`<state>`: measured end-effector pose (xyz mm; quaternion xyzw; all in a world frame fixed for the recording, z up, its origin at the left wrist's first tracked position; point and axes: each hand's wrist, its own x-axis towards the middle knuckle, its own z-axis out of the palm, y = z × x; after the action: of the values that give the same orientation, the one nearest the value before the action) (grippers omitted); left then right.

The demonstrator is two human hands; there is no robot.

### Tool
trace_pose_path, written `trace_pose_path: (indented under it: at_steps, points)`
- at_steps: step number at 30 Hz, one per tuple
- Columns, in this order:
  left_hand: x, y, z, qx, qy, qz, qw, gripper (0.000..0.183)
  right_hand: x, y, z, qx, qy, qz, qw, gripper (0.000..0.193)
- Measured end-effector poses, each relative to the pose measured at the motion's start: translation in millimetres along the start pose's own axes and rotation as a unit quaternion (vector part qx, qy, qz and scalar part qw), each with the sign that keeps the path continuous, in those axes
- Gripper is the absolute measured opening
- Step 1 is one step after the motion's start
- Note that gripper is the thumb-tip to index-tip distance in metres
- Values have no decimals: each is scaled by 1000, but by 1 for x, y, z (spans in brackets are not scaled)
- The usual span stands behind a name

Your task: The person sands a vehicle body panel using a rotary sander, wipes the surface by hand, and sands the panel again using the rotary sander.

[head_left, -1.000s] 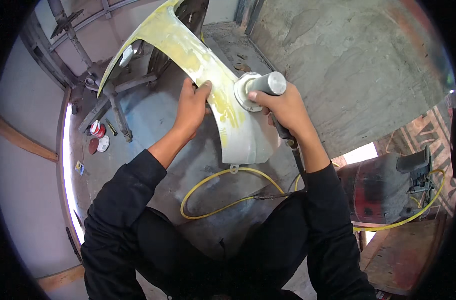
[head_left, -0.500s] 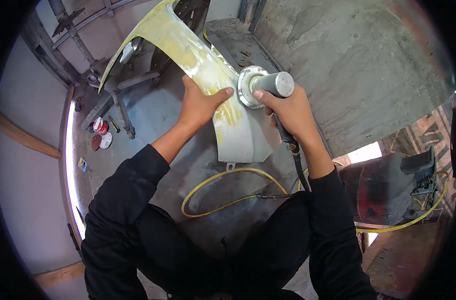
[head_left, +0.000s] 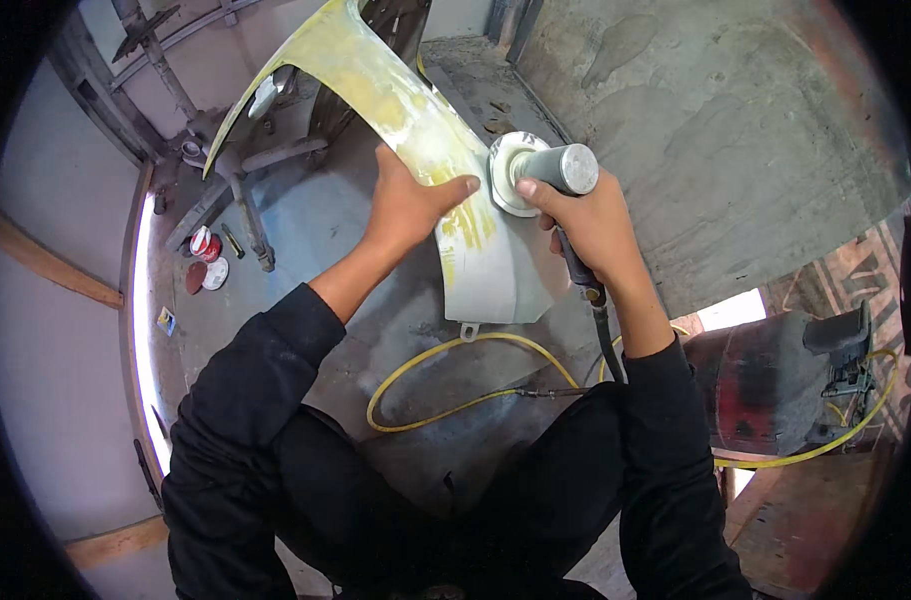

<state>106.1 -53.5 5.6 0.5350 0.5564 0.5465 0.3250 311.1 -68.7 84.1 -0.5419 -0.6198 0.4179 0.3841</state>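
Observation:
A curved car fender (head_left: 395,110), patched in white, pale yellow and grey, stands before me with its wheel arch to the left. My left hand (head_left: 407,198) grips the fender's inner edge, thumb on the outer face and fingers hidden behind. In my right hand (head_left: 590,220) is an air sander (head_left: 560,170) with a grey cylindrical body, fingers wrapped around it. Its round white pad (head_left: 511,172) lies against the right side of the fender, near my left thumb. A dark hose (head_left: 605,345) runs down from the sander. A small metal tab (head_left: 469,332) sticks out at the fender's lower end.
A yellow air hose (head_left: 375,395) loops on the floor below the fender. A red-and-black tank (head_left: 745,385) stands at right. Sanding discs (head_left: 215,273) and a red tin (head_left: 207,245) lie left, by a metal stand (head_left: 245,215). A grey wall panel (head_left: 715,150) rises at upper right.
Fender, sander and both hands sit slightly farther right in the picture, as does the background. The pad shows at a slightly different tilt. Both hands keep their holds.

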Motion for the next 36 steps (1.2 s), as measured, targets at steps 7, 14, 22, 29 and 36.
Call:
trace_pose_path:
  at_steps: [7,14,22,29,36]
  points:
    - [2,-4,-5,8,-2,23,1000,76,0,0,3,-1,-13,-10,1000,32]
    - [24,-11,-23,-177,-4,-80,981,41,-3,-1,5,-6,-29,0,1000,35]
    - [60,-2,-36,-220,-62,-134,964,57,-8,-1,10,-57,-67,20,996,48]
    - [79,-7,-26,-127,45,-15,991,52,-8,7,9,-86,-47,-20,995,56]
    - [100,-21,-23,-307,5,-72,949,51,-10,6,2,-111,-40,-19,993,58]
